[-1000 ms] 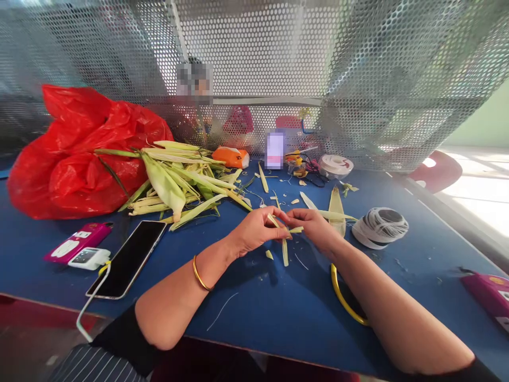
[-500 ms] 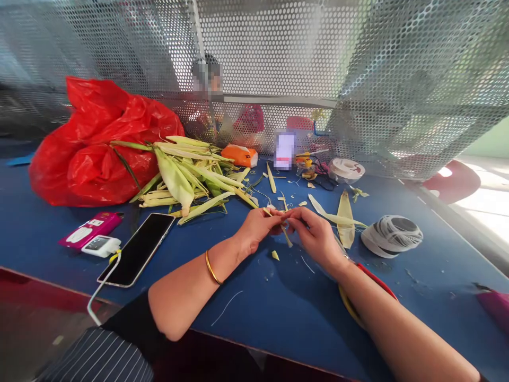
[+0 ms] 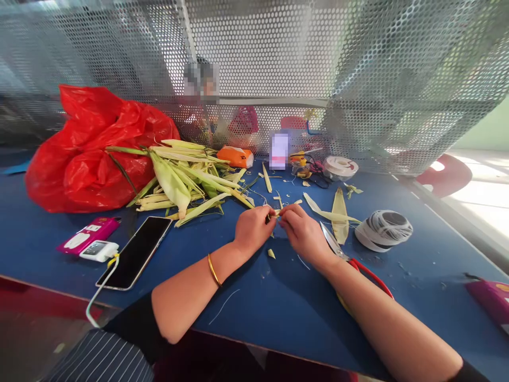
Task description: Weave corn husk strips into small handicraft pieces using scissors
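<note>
My left hand, with a gold bangle on the wrist, is closed on a small piece of corn husk. From the other side my right hand pinches the same piece; most of it is hidden by the fingers. Under my right forearm lie scissors with red handles, blades pointing away. Loose husk pieces lie beyond my right hand, and a small husk scrap is on the table just below the hands. A pile of corn husks spreads to the left of them.
On the blue table stand a red plastic bag, a phone with a white cable, a grey yarn ball, a white spool and an orange packet. A perforated metal screen rises behind; a person sits beyond it.
Both hands have turned inward, knuckles up, around the husk piece, and its dangling strip is now mostly covered. The view has shifted slightly, and more of the scissors shows beside my right wrist.
</note>
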Demonstrator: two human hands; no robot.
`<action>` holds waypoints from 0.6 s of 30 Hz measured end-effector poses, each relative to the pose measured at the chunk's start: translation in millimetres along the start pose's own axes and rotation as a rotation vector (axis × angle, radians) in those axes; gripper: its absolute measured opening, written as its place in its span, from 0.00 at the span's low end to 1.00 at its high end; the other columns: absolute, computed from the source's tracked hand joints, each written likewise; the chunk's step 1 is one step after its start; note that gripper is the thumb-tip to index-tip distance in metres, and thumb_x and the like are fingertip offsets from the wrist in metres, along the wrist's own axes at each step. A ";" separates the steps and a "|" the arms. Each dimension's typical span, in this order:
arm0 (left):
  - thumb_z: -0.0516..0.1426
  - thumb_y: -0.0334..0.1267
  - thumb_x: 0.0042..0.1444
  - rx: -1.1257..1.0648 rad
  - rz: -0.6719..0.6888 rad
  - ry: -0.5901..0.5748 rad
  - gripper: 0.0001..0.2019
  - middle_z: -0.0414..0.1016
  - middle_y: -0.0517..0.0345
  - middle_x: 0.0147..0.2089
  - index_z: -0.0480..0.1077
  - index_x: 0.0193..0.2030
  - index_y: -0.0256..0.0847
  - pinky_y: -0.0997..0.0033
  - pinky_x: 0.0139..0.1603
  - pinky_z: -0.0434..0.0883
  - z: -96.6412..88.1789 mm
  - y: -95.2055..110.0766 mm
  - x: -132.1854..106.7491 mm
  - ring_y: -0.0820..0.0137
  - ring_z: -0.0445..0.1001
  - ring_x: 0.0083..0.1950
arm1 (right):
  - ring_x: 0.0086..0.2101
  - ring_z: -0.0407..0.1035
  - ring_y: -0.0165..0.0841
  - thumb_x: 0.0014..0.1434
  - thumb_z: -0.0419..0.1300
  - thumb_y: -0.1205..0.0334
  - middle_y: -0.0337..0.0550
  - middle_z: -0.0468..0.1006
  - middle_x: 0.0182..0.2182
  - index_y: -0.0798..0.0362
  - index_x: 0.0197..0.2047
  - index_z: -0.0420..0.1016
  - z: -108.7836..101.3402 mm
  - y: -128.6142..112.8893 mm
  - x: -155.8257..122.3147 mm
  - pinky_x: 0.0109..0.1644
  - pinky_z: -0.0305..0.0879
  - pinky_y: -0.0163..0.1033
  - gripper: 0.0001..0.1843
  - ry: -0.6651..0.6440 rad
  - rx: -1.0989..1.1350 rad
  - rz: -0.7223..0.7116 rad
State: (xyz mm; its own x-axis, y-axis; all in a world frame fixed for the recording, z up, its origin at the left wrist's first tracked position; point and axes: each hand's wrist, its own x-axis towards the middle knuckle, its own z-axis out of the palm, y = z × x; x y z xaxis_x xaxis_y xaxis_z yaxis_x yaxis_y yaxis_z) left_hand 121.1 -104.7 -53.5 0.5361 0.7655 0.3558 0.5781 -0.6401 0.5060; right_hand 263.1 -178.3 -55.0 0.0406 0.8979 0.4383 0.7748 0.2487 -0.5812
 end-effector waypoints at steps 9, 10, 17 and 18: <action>0.48 0.30 0.63 0.471 0.176 -0.229 0.11 0.78 0.47 0.41 0.72 0.43 0.35 0.66 0.40 0.70 -4.7 14.7 -9.2 0.61 0.77 0.43 | 0.28 0.65 0.32 0.60 0.52 0.59 0.39 0.72 0.26 0.50 0.29 0.68 7.6 19.0 7.0 0.34 0.61 0.37 0.10 -0.041 0.251 0.210; 0.48 0.28 0.63 0.489 0.179 -0.258 0.12 0.77 0.45 0.41 0.72 0.44 0.34 0.65 0.40 0.71 -6.0 18.2 -10.7 0.60 0.77 0.44 | 0.27 0.65 0.32 0.60 0.52 0.58 0.38 0.72 0.24 0.50 0.30 0.69 7.7 19.6 7.5 0.32 0.60 0.37 0.10 -0.062 0.270 0.237; 0.54 0.33 0.59 0.449 0.106 -0.436 0.11 0.78 0.37 0.42 0.75 0.43 0.32 0.61 0.45 0.71 -13.1 36.1 -22.6 0.54 0.77 0.46 | 0.26 0.64 0.31 0.57 0.53 0.62 0.38 0.74 0.23 0.52 0.25 0.68 11.6 25.5 7.1 0.31 0.58 0.36 0.09 -0.172 0.240 0.237; 0.56 0.36 0.57 0.417 0.107 -0.447 0.12 0.78 0.36 0.43 0.75 0.44 0.32 0.60 0.46 0.71 -16.5 36.5 -23.3 0.52 0.77 0.46 | 0.26 0.65 0.31 0.57 0.53 0.62 0.38 0.75 0.23 0.52 0.26 0.69 11.8 25.9 6.9 0.31 0.59 0.36 0.10 -0.187 0.235 0.232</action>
State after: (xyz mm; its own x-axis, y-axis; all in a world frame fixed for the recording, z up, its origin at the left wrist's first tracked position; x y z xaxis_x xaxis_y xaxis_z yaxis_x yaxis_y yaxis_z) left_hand 119.6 -144.8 -30.3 0.7577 0.6522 -0.0218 0.6506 -0.7523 0.1037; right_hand 276.0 -161.4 -75.1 0.0656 0.9855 0.1566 0.5920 0.0879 -0.8012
